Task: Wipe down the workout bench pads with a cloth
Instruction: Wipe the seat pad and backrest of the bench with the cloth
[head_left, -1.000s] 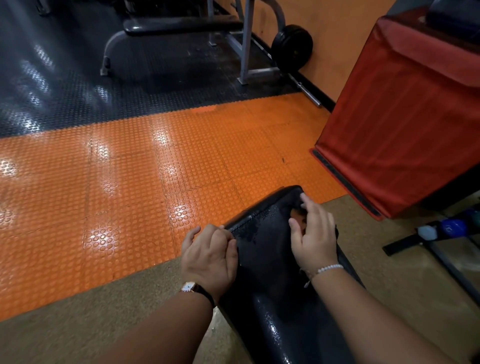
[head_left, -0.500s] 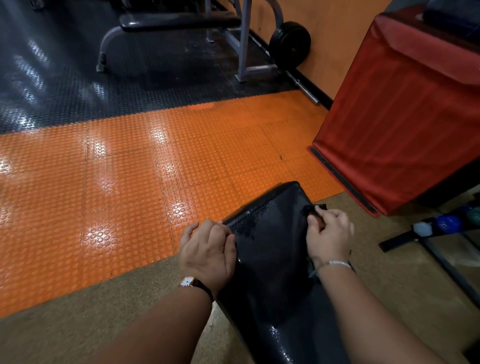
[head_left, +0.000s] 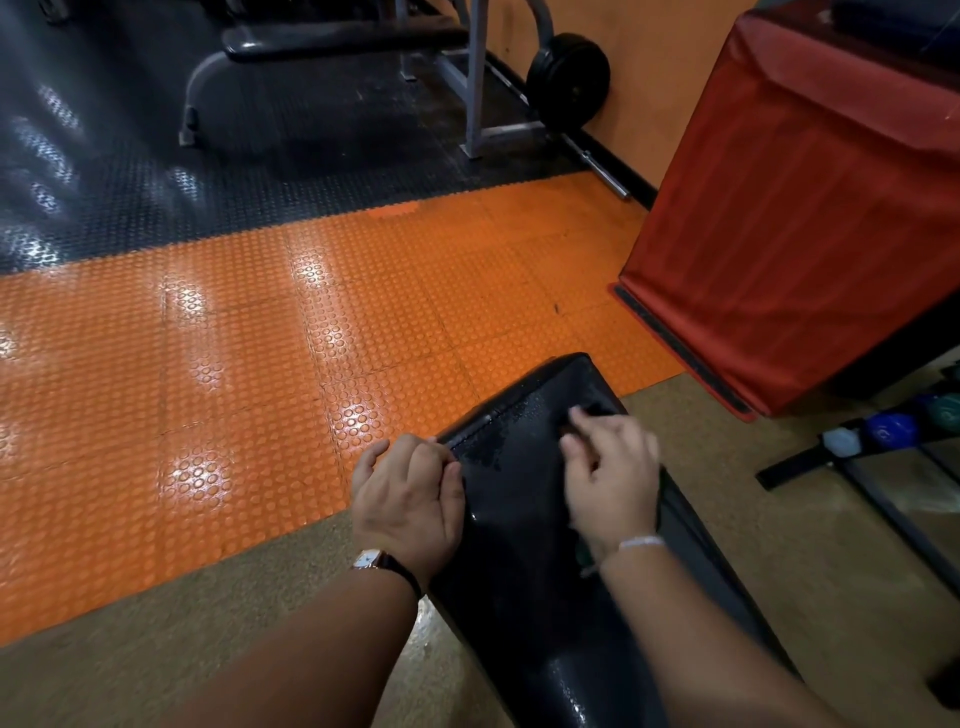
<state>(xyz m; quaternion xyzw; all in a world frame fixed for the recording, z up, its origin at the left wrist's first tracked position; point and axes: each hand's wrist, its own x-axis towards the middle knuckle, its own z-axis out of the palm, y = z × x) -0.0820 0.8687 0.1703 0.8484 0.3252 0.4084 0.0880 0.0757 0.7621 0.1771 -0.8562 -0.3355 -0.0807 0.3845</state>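
A black padded bench pad (head_left: 519, 525) runs from the lower middle up toward the orange floor, its surface wet and glossy. My left hand (head_left: 410, 499) grips the pad's left edge, fingers curled over the seam. My right hand (head_left: 610, 478) lies on top of the pad near its far end, blurred by motion. Its fingers are curled on a dark cloth (head_left: 597, 410), of which only a small bit shows past the fingertips.
A tall red covered box (head_left: 805, 208) stands close on the right. Small coloured dumbbells (head_left: 888, 431) lie on a low black rack at the right. Another bench (head_left: 337, 36) and a weight plate (head_left: 569, 78) stand at the back on black matting.
My right hand slid with the cloth to the pad's right edge, then back left toward the middle. My left hand kept its grip on the left edge.
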